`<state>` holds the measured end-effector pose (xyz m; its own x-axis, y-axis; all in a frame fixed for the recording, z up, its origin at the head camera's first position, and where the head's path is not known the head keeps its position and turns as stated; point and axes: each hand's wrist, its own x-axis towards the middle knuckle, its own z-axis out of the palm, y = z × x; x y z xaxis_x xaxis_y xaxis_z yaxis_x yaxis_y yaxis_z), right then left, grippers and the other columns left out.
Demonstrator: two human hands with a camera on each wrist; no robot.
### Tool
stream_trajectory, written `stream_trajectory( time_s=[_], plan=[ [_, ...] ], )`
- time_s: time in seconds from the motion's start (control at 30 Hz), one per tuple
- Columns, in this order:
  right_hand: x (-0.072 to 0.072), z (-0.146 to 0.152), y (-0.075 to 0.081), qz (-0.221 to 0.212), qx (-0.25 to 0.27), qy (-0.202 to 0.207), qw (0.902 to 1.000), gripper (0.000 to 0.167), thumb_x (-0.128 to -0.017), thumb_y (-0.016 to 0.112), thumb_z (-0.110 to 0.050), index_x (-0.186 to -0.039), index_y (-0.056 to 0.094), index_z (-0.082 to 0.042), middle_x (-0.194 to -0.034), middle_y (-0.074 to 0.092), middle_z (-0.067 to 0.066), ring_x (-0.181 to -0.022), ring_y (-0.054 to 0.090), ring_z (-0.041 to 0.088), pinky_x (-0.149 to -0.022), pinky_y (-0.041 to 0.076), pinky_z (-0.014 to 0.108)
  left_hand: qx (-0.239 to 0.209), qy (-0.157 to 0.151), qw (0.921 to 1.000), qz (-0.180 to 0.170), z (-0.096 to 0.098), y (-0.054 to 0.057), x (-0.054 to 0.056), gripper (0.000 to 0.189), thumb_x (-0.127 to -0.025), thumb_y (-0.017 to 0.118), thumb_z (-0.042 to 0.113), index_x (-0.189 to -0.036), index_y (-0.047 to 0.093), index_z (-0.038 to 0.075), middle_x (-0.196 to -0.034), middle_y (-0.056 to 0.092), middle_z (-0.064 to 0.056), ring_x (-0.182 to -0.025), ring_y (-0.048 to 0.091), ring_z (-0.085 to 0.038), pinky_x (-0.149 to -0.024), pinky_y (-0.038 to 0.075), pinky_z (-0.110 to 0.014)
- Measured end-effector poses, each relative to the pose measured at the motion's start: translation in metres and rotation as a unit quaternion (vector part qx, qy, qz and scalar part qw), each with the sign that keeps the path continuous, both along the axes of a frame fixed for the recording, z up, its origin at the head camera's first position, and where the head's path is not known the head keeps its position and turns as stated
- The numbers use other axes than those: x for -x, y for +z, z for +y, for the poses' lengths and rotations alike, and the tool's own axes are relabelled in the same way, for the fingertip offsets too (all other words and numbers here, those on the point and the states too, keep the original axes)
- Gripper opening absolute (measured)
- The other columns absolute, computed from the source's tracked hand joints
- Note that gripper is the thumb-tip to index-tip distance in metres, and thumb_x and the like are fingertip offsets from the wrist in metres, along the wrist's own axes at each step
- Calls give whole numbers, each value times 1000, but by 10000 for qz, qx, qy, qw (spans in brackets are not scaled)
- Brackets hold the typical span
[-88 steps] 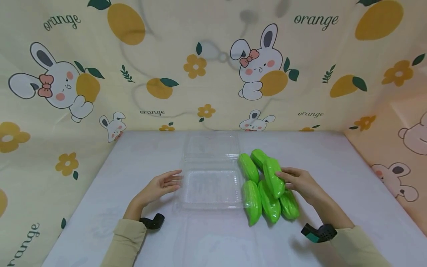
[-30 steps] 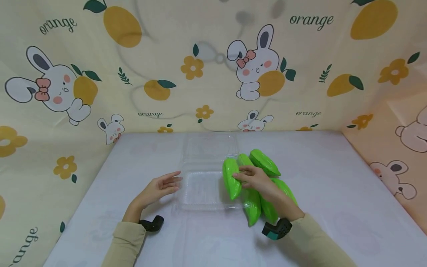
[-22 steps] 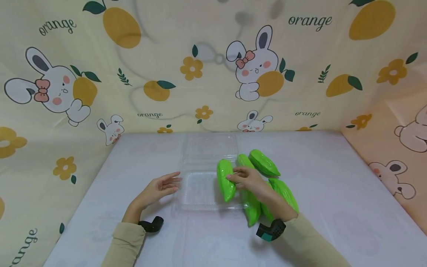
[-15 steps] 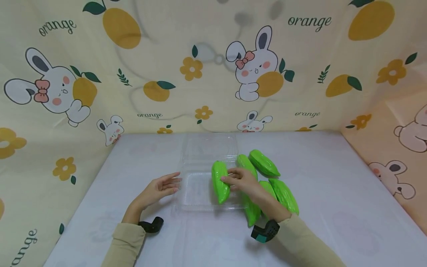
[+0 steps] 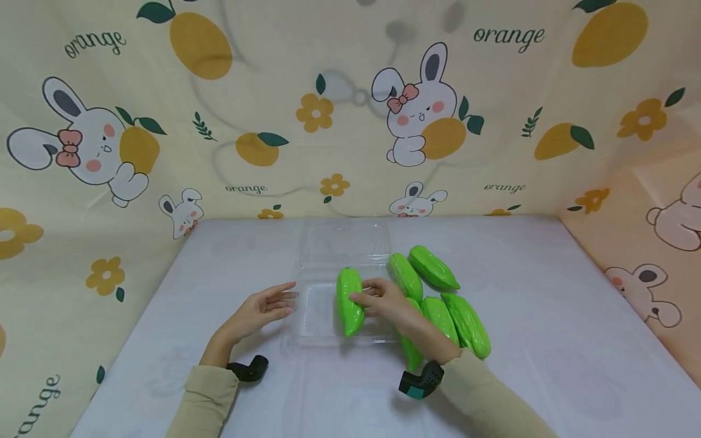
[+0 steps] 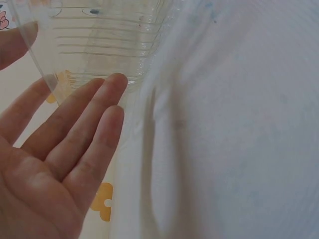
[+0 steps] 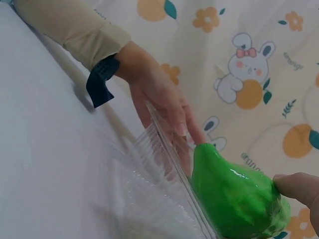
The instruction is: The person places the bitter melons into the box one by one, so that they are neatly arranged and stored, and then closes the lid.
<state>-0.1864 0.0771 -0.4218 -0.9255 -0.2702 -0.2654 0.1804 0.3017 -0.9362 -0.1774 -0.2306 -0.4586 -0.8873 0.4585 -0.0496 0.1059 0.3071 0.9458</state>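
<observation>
A glossy, lumpy green toy bitter melon [image 5: 348,301] is pinched between the thumb and fingers of my right hand [image 5: 386,301], over the clear plastic clamshell box [image 5: 317,339]. It stands lengthwise, its tapered end toward me. In the right wrist view the melon [image 7: 234,191] shows above the box's rim, the right thumb [image 7: 299,188] against its side. My left hand [image 5: 268,303] lies beside the box's left edge, fingers extended. The left wrist view shows those fingers at the ribbed box wall [image 6: 104,45], holding nothing.
Several more green melons [image 5: 465,325] lie in a loose group right of the box, one partly behind my right forearm. The box's unfolded lid [image 5: 345,240] lies toward the back of the white table [image 5: 526,292]. A printed cloth [image 5: 339,73] hangs behind.
My right hand lifts one melon off the group on the right and carries it left until it is over the box. My left hand keeps its place at the box's left edge.
</observation>
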Motion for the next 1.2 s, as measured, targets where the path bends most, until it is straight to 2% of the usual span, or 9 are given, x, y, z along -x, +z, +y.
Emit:
stream_trajectory(
  time_s=[0.17,0.43,0.67,0.77,0.87,1.03,1.2],
  plan=[
    [2,-7,-2,-46,20,-12,10000,56,-88,69,-25,-131,50,7,-119,63,25,-83,68,15,-81,59,34,52,39,9999,-84,2,2,0,66,-94,63,22,-149,32,2,-146,45,-26,-129,51,-43,-94,52,-17],
    [5,-22,5,-63,-68,40,9999,54,-90,68,-26,-130,52,5,-117,64,22,-83,68,14,-83,59,33,60,49,9999,-68,1,3,-1,66,-94,63,22,-149,32,4,-146,46,-26,-129,51,-44,-95,53,-20],
    [10,-33,1,-297,140,-39,9995,55,-90,68,-25,-132,49,6,-120,62,24,-83,68,16,-89,58,38,40,-10,10000,24,0,1,0,64,-95,61,18,-148,32,-1,-144,46,-29,-127,52,-46,-94,53,-18],
    [11,-38,-2,-359,280,-20,9990,56,-89,69,-23,-131,48,8,-120,62,25,-79,67,15,-85,59,36,50,-12,10000,24,1,2,-1,64,-95,62,18,-148,32,-1,-144,46,-29,-127,52,-46,-93,53,-17],
    [13,-43,-5,-355,192,-2,9992,56,-87,71,-24,-129,49,7,-118,63,24,-76,67,14,-80,59,32,96,-2,9999,34,1,3,-1,64,-95,62,19,-148,32,-1,-144,46,-29,-127,52,-46,-94,53,-19],
    [14,-51,-10,-335,-54,61,9994,55,-86,72,-24,-127,50,6,-115,64,22,-80,68,15,-73,59,27,181,1,9998,75,2,4,-2,65,-95,61,21,-148,32,0,-144,46,-29,-127,52,-45,-94,54,-20],
    [14,-58,-9,-403,-210,44,9990,55,-86,73,-24,-126,50,6,-114,63,21,-83,69,18,-72,60,27,185,27,9998,33,2,2,-2,65,-95,62,21,-149,32,1,-145,46,-28,-128,52,-44,-95,54,-20]
  ],
)
